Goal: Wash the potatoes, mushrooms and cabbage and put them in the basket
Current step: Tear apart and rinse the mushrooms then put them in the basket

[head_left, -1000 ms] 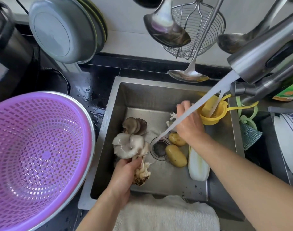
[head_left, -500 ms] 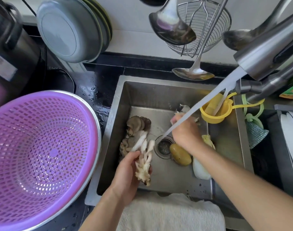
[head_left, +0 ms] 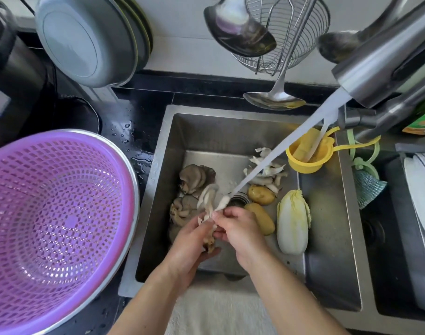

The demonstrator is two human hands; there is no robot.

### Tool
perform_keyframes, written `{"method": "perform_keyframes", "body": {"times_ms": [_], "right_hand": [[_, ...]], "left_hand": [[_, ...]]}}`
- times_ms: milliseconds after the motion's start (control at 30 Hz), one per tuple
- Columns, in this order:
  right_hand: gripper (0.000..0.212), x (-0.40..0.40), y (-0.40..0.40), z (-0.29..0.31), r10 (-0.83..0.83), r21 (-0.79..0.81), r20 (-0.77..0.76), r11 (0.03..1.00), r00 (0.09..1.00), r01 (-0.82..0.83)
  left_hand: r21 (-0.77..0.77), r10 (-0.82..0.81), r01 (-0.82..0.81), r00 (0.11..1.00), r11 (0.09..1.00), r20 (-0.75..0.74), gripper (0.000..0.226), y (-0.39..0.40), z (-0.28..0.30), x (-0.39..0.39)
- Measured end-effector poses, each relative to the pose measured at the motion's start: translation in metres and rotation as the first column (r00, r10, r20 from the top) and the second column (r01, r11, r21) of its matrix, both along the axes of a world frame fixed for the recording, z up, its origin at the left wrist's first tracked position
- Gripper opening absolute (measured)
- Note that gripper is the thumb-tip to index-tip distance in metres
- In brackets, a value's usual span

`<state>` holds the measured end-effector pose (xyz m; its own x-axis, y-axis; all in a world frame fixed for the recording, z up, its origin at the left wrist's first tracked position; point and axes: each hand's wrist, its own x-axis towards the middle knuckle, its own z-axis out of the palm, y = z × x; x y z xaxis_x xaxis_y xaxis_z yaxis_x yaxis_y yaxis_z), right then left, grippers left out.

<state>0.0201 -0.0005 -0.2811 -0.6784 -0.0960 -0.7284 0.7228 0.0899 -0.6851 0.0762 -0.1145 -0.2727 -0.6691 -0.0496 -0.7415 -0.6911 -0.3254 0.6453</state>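
1. Your left hand [head_left: 189, 240] grips the pale oyster mushroom cluster [head_left: 207, 209] by its stem over the steel sink [head_left: 163, 165].
2. Your right hand [head_left: 240, 232] has fingers [head_left: 221, 217] pinching one strand under the water stream [head_left: 279, 153].
3. Two yellow-brown potatoes [head_left: 261, 195], the white-green napa cabbage [head_left: 292, 222] and grey mushrooms [head_left: 195, 176] lie on the sink floor.
4. The purple perforated plastic basket [head_left: 54, 226] sits on the tabletop, left of the sink.

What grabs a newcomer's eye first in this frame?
The big purple basket on the counter left of the sink, holding nothing visible. Next, the white stream of water slanting from the faucet at upper right down to the two hands, where the left hand and right hand share a grip on a mushroom cluster. Beside them on the sink floor lie two potatoes and a pale cabbage.
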Motion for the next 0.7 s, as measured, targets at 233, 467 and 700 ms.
{"method": "perform_keyframes", "body": {"times_ms": [233, 467, 700], "right_hand": [[0.007, -0.014, 0.001, 0.017, 0.014, -0.134, 0.093, 0.991, 0.996, -0.001], [0.010, 0.005, -0.006, 0.009, -0.044, -0.093, -0.128, 0.995, 0.991, 0.033], [0.015, 0.015, -0.002, 0.002, -0.445, -0.484, 0.192, 0.733, 0.875, 0.479]], "left_hand": [[-0.099, 0.088, -0.106, 0.981, 0.989, -0.174, 0.025, 0.002, 0.000, 0.003], [0.230, 0.311, -0.289, 0.948, 0.929, -0.064, 0.027, -0.007, 0.003, 0.003], [0.460, 0.504, -0.491, 0.857, 0.740, 0.105, 0.040, -0.015, 0.003, 0.010]]}}
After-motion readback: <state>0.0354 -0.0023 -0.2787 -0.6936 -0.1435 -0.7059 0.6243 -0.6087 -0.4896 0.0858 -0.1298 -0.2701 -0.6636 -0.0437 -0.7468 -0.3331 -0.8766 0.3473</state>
